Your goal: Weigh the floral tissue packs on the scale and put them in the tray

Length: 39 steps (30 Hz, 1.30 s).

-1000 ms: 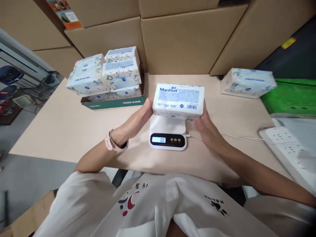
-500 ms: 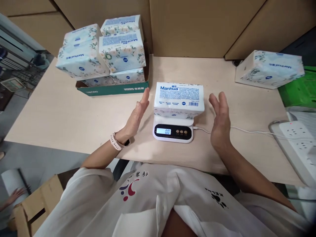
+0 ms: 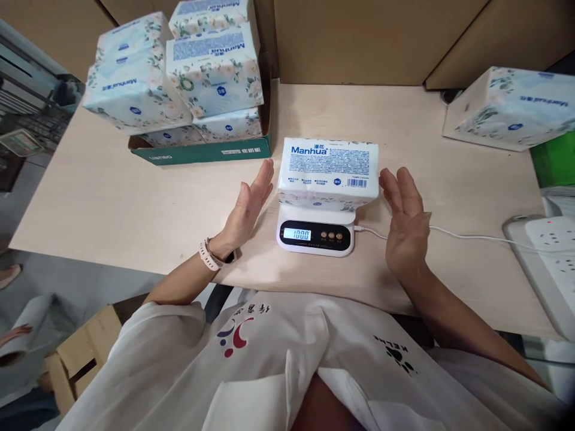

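Observation:
A tissue pack (image 3: 327, 170) with blue "Manhua" print lies on a small white kitchen scale (image 3: 315, 236) in front of me. The lit display appears to read 100.0. To the left of the pack, my left hand (image 3: 247, 209) is held open with its fingers stretched, touching nothing; a pale watch strap is on that wrist. On the other side my right hand (image 3: 406, 221) is open too, its fingertips close to the pack's right edge. Whether those fingertips touch the pack is hard to tell. A white cable (image 3: 471, 237) runs from the scale behind my right hand.
More tissue packs (image 3: 215, 72) are stacked in a green-edged carton (image 3: 202, 154) at the back left. Another tissue pack (image 3: 512, 111) sits back right, by a green package (image 3: 554, 161). A power strip (image 3: 554, 257) is at the right edge. Cardboard (image 3: 350, 42) stands behind the table.
The scale's display has gone from 0.0 to about 100.0. My view has shifted slightly closer to the table; both hands stay open beside the pack.

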{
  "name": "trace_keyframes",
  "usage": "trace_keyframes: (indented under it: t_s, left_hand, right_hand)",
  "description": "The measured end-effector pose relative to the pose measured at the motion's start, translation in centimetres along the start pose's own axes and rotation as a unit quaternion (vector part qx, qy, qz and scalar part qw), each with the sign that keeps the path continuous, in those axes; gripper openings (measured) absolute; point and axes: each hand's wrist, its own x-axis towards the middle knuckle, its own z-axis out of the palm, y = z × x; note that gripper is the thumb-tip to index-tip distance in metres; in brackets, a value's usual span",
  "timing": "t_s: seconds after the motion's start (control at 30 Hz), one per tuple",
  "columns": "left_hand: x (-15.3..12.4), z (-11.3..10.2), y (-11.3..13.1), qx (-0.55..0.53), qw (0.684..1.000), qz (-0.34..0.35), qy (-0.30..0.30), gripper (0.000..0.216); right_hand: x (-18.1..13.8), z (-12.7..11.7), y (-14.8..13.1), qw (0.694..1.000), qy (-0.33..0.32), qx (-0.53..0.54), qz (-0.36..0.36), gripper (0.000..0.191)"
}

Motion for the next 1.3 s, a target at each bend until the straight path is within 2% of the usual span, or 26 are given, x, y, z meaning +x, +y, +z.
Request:
trace_keyframes:
  t_s: [0.23, 0.5, 0.63, 1.07, 1.3]
  left_hand:
    - [-0.1, 0.2, 0.0, -0.005, 1.0, 0.007, -0.004, 0.092]
    - [-0.1, 0.4, 0.3, -0.016, 1.0, -0.003, 0.002, 0.098]
    - [-0.1, 0.3, 0.3, -0.016, 1.0, -0.003, 0.006, 0.094]
    - [-0.2, 0.4, 0.3, -0.026, 1.0, -0.004, 0.001, 0.099]
    - [-0.2, -0.8, -1.3, -0.044, 0.998, 0.033, -0.03, 0.089]
  right_hand:
    - [0.1, -0.1, -0.4, 1.0, 0.015, 0.007, 0.005, 0.066]
    - [0.2, -0.1, -0.3, 0.999, 0.026, -0.016, 0.022, 0.078]
    - [0.4, -0.1, -0.2, 0.999, 0.035, -0.009, 0.024, 0.08]
    - [0.3, -0.1, -0.5, 1.0, 0.029, 0.009, 0.005, 0.072]
    - [0.5, -0.1, -0.4, 0.999, 0.017, 0.024, -0.018, 0.062]
